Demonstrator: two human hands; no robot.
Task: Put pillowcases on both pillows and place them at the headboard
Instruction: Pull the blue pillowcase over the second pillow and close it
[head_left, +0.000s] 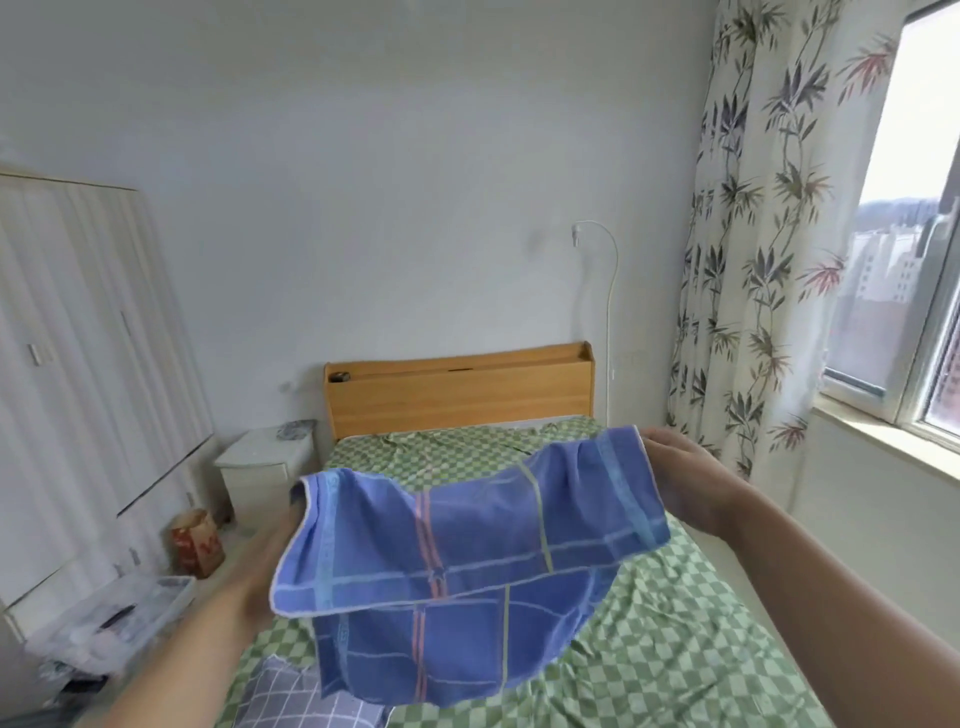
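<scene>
Scene: A person stands at the foot of a bed (675, 649) and holds a blue plaid pillowcase (457, 561) spread in the air between both hands.
Left hand: The left hand (260, 577) is at the cloth's near left corner; its fingers are hidden behind the fabric, so the grip itself cannot be made out.
Right hand: The right hand (680, 478) is at the far right corner, fingers running behind the cloth's edge; whether they pinch it cannot be told for certain.
Key relation: The pillowcase's long axis runs from the lower left up to the upper right, sagging in the middle, with a second layer hanging below. The left hand sits nearer the camera and lower, the right farther and higher.
Pillow: A grey-blue checked pillow (296, 701) lies on the bed's near left corner, just below the hanging cloth and closer to the left hand.
Progress: By the look of it no pillow is cased yet; the opening likely still has to be found.
Surface: A rumpled green-and-white checked sheet covers the mattress up to the wooden headboard (457, 395), well beyond the hands.
Room: A white nightstand (260, 467) and wardrobe (78, 364) stand left; a floral curtain (769, 234) and window (914, 208) are right.
</scene>
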